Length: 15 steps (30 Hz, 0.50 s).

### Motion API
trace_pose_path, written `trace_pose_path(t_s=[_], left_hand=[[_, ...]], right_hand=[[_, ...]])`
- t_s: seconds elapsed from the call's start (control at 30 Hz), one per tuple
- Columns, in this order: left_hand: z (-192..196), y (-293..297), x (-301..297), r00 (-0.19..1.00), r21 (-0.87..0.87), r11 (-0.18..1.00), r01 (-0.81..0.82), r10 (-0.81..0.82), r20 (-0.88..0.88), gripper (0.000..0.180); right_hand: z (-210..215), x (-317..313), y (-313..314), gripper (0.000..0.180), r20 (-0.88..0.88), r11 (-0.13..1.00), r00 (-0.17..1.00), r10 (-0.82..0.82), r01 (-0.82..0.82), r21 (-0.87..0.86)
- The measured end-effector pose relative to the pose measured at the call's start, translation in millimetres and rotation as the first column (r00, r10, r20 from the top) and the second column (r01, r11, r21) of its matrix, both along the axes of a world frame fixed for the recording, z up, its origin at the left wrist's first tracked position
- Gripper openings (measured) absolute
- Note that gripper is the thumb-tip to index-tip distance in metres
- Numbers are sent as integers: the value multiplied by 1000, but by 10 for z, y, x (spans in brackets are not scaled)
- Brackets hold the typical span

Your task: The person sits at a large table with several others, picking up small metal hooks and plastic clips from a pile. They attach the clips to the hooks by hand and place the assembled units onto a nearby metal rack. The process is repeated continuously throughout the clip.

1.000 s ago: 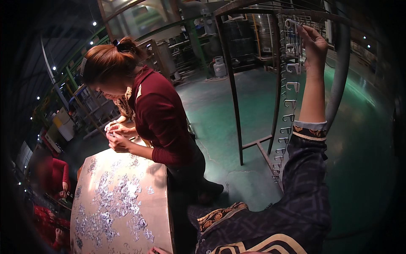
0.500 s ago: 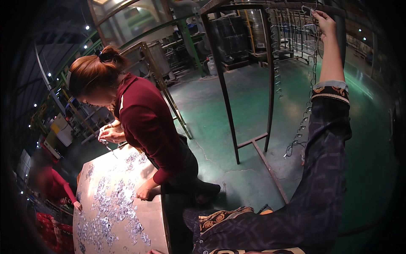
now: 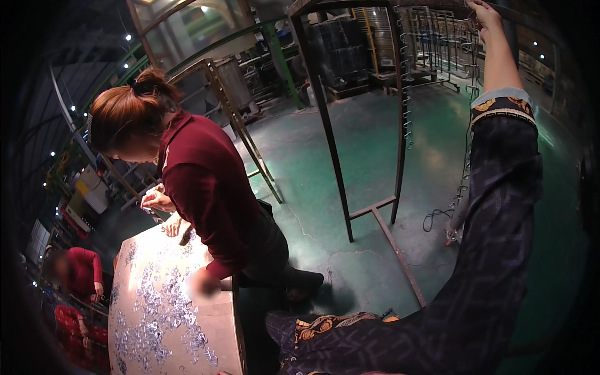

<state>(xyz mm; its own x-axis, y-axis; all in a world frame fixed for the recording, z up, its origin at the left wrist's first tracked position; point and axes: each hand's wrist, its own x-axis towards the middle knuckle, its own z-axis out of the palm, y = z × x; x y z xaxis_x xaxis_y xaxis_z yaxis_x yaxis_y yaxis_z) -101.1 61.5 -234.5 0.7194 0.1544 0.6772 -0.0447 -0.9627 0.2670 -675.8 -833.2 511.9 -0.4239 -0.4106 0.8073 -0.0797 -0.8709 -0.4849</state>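
Note:
My right hand (image 3: pixel 487 20) is raised at the top right, fingers closed together at the upper end of a long dark strand of small metal hooks (image 3: pixel 471 69). The picture's top edge cuts off part of the fingers, so the exact grip is hidden. The strand hangs beside my raised sleeve, its lower part near a thin wire loop (image 3: pixel 436 220) above the floor. A second hook strand (image 3: pixel 407 94) hangs to its left, by the dark metal frame (image 3: pixel 337 150). Of my left hand only a possible skin-coloured sliver shows at the bottom edge; its fingers are hidden.
To the left, a co-worker in a dark red top (image 3: pixel 206 181) leans over a pale table (image 3: pixel 219 325) strewn with small shiny metal pieces (image 3: pixel 165 306). Other people in red (image 3: pixel 84 272) are at its far side. The frame's foot bar (image 3: pixel 400 256) crosses the green floor.
My right hand has moved up and slightly right, and the strand now hangs straighter and higher. The co-worker leans further left, and another hand now shows over the table.

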Motion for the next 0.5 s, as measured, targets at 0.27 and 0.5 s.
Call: trace_pose_path(t_s=[0.27, 0.5], left_hand=[[557, -289, -177, 961, -146, 989, 4, -44, -273, 50], [666, -462, -186, 975, -138, 990, 44, -72, -211, 45]], right_hand=[[41, -41, -124, 15, -74, 989, 989, -128, 133, 70], [29, -26, -72, 18, -67, 987, 990, -121, 128, 95]])
